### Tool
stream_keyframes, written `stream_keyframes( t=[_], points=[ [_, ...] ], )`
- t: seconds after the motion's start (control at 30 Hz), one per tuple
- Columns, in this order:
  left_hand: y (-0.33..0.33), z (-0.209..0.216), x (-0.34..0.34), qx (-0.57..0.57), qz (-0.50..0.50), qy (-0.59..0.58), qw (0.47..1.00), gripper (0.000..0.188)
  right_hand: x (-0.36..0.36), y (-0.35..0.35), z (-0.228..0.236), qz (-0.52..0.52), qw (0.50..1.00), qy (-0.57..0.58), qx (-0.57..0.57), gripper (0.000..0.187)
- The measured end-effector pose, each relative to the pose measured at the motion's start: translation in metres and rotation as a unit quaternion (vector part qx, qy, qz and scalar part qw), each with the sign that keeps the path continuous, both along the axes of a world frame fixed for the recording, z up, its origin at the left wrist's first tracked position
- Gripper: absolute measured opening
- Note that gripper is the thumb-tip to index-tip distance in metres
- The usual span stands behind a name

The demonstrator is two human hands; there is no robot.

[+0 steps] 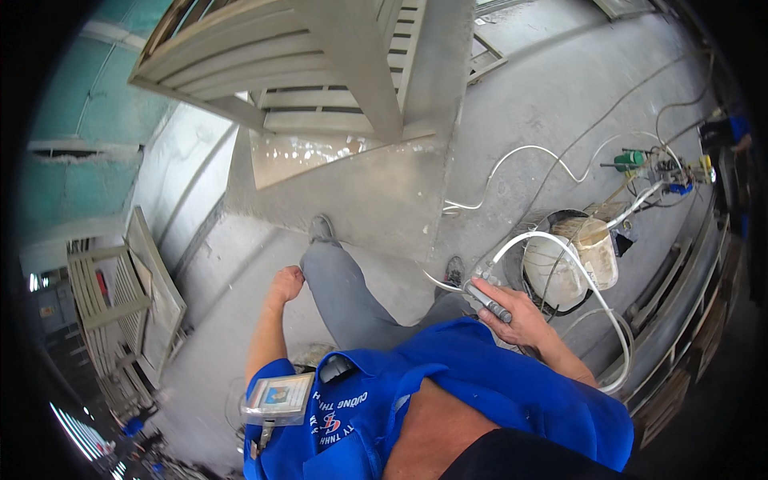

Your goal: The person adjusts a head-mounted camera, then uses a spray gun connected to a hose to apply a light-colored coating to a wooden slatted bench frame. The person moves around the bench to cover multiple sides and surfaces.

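My right hand [518, 318] is wrapped round the handle of a spray gun [490, 302], held low in front of my right hip. A white hose [588, 276] curves away from the gun and loops down past my right forearm. My left hand [287, 283] hangs beside my left knee, fingers curled into a loose fist with nothing showing in it. Ahead stands a slatted piece of furniture [344, 64], coated grey-beige, resting on a flat board [360, 200]. A triangular patch of brown sheet [296, 164] shows beneath its leg.
White paint-stained buckets [556, 272] stand close on my right. Beyond them is a pump-like machine [668, 172] with a green part, and hoses and cables trail over the floor [544, 104]. More slatted furniture [108, 300] stands on the left. Long rails [680, 296] lie along the right.
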State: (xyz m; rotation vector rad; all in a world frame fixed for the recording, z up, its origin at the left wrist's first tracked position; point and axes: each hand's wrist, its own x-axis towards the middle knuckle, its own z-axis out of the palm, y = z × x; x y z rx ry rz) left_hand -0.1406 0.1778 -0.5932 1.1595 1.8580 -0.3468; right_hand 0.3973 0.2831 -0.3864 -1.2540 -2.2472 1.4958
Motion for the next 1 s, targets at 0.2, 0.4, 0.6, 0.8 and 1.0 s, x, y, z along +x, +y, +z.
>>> stream_keyframes(
  t=[0.2,0.4,0.6,0.8,1.0],
  points=[
    [-0.115,0.071,0.123,-0.267,0.286,-0.288,0.874,0.033,0.048,0.018,-0.016,0.046,0.999,-0.010,-0.004,0.063],
    [-0.149,0.145,0.260,-0.116,0.342,-0.341,0.868,0.052,0.112,0.063,-0.014,0.122,0.987,0.086,0.054,0.060],
    [-0.151,0.217,0.328,-0.055,0.358,-0.258,0.896,0.040,0.128,0.075,-0.010,0.194,0.966,0.135,0.107,0.055],
    [-0.178,0.218,0.373,0.010,0.427,-0.324,0.844,0.032,0.154,0.087,-0.010,0.227,0.954,0.175,0.087,0.055],
    [-0.268,0.183,0.424,0.024,0.516,-0.523,0.678,0.033,0.161,0.110,0.004,0.194,0.960,0.187,0.075,0.054]
  ],
)
